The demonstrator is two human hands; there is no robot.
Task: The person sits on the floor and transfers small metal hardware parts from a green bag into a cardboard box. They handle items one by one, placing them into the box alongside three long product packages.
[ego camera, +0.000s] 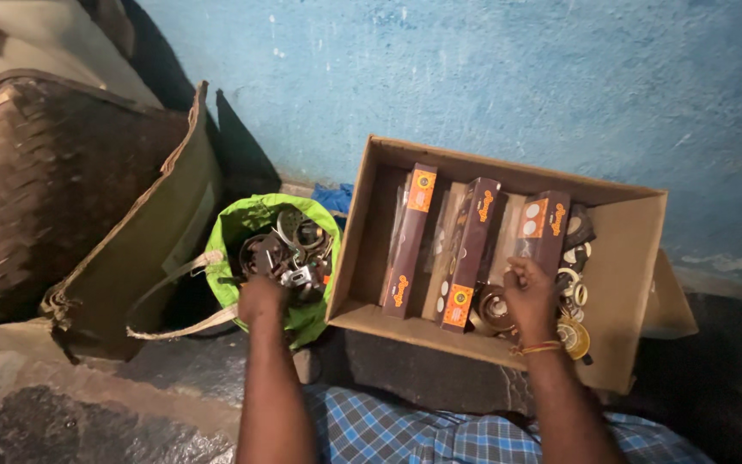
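Left hand [259, 299] dipping curled fingers into green bag [251, 225] of metal parts [289, 249], right hand [530, 296] loosely closed over round discs [493, 308] inside cardboard box [620, 258], long brown packets [470, 253] just beyond its fingers

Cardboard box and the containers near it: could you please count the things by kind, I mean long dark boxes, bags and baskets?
Long dark brown boxes standing in the cardboard box: 3
Green bag of metal parts: 1
Olive cloth bag: 1
Woven basket: 1
Cardboard box: 1
Total: 7
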